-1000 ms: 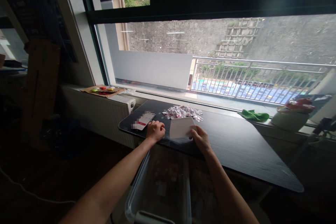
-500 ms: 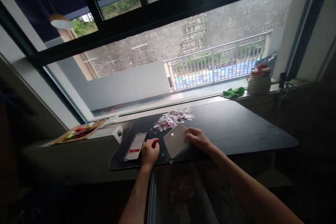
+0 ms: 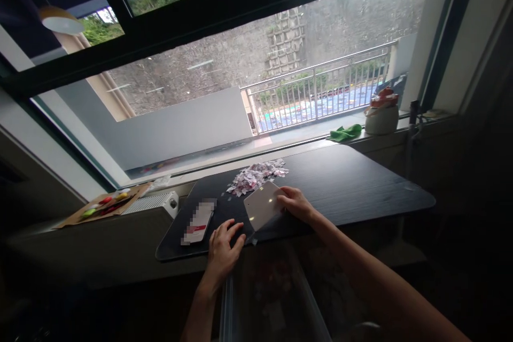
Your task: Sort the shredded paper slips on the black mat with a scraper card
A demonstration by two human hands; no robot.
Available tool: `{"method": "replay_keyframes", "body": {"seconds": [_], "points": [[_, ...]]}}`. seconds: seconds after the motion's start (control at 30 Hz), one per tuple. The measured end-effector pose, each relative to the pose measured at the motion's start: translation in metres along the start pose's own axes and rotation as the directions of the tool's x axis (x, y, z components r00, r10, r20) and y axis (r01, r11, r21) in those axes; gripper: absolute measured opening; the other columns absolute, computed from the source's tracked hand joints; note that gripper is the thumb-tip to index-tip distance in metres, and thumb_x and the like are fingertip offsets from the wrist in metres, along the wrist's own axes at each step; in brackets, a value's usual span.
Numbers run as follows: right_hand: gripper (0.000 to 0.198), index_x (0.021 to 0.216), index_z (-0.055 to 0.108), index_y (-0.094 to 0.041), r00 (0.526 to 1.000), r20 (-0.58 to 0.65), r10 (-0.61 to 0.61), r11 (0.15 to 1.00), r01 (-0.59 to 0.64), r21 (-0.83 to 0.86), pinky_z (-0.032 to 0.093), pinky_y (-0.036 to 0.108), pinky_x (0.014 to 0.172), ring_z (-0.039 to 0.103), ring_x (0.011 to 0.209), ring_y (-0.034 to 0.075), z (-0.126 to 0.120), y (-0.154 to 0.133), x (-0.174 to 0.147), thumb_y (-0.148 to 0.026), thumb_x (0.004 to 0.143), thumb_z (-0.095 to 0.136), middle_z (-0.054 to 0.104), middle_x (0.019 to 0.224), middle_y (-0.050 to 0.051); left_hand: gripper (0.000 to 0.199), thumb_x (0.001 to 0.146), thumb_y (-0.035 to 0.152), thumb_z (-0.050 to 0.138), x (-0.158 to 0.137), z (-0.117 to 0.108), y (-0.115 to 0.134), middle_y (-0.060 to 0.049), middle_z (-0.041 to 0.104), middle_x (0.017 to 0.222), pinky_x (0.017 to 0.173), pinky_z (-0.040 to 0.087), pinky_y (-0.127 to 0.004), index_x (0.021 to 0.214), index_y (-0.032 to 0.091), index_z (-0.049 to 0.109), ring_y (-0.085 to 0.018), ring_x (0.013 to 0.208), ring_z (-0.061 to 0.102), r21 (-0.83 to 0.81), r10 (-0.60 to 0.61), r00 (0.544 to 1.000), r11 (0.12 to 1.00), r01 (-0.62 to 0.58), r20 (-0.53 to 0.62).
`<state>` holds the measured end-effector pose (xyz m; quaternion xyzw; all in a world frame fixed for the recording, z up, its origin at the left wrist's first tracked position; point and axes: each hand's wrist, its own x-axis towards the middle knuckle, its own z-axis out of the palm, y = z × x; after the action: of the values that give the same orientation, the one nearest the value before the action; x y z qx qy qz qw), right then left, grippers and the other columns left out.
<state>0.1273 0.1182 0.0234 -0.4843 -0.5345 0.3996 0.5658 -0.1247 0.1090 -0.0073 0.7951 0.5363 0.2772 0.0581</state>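
Observation:
In the head view my right hand [image 3: 294, 203] grips a flat white plastic sheet [image 3: 262, 204] by its right edge. The sheet is tilted above the dark table [image 3: 340, 187], close to its front edge. My left hand [image 3: 224, 246] is at that edge, fingers spread and nothing in them. Behind the sheet lies a heap of small paper scraps [image 3: 252, 176]. A few loose scraps sit near the front edge, between the left hand and the sheet. Left of my left hand a phone [image 3: 199, 222] rests on the table, its screen partly pixelated.
Below the table's front stands a clear plastic bin [image 3: 276, 299], its contents dim. Along the window sill are a green cloth [image 3: 345, 132] and a whitish tub [image 3: 382, 117] with something orange on top. At left a white slatted box [image 3: 154, 204] sits beside cardboard [image 3: 100, 208] holding colourful items.
My left hand has gone from curled fingers on the table to spread fingers, and drawn back toward the front edge. The right hand still holds the white sheet. The camera view has shifted slightly.

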Motion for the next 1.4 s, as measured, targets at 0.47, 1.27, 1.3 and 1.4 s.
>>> {"method": "replay_keyframes", "body": {"seconds": [0.47, 1.27, 1.3, 1.4], "points": [[0.015, 0.076, 0.060, -0.016, 0.985, -0.175, 0.004, 0.997, 0.008, 0.071, 0.045, 0.020, 0.043, 0.053, 0.046, 0.009, -0.001, 0.005, 0.005, -0.023, 0.066, 0.051, 0.059, 0.061, -0.003, 0.039, 0.083, 0.029, 0.047, -0.042, -0.006, 0.017, -0.004, 0.053, 0.130, 0.105, 0.027, -0.060, 0.120, 0.036, 0.058, -0.026, 0.124, 0.046, 0.006, 0.149, 0.979, 0.988, -0.152, 0.141], [0.033, 0.096, 0.048, -0.019, 0.914, -0.405, 0.012, 0.992, 0.040, 0.118, 0.052, 0.025, 0.054, 0.065, 0.068, 0.016, -0.008, 0.024, 0.018, -0.032, 0.066, 0.053, 0.066, 0.085, 0.004, 0.023, 0.082, 0.024, 0.050, 0.052, 0.015, 0.025, -0.006, 0.059, 0.104, 0.092, 0.040, -0.036, 0.098, 0.021, 0.067, -0.020, 0.101, 0.053, 0.109, 0.007, 1.000, 0.994, -0.005, -0.016], [0.033, 0.095, 0.048, -0.019, 0.914, -0.405, 0.014, 0.992, 0.037, 0.119, 0.051, 0.025, 0.054, 0.065, 0.068, 0.016, -0.008, 0.024, 0.018, -0.032, 0.066, 0.054, 0.066, 0.085, 0.004, 0.024, 0.083, 0.024, 0.049, 0.051, 0.014, 0.026, -0.006, 0.059, 0.104, 0.092, 0.040, -0.035, 0.099, 0.021, 0.067, -0.020, 0.101, 0.052, 0.124, 0.006, 1.000, 0.992, -0.005, -0.008], [0.034, 0.097, 0.046, -0.019, 0.914, -0.404, 0.032, 0.988, 0.033, 0.154, 0.051, 0.024, 0.051, 0.066, 0.068, 0.016, -0.007, 0.022, 0.018, -0.034, 0.067, 0.054, 0.065, 0.086, 0.004, 0.024, 0.084, 0.024, 0.048, 0.051, 0.013, 0.030, -0.006, 0.059, 0.105, 0.091, 0.039, -0.036, 0.101, 0.021, 0.065, -0.021, 0.101, 0.052, 0.155, -0.004, 1.000, 0.988, 0.003, 0.007]]}}
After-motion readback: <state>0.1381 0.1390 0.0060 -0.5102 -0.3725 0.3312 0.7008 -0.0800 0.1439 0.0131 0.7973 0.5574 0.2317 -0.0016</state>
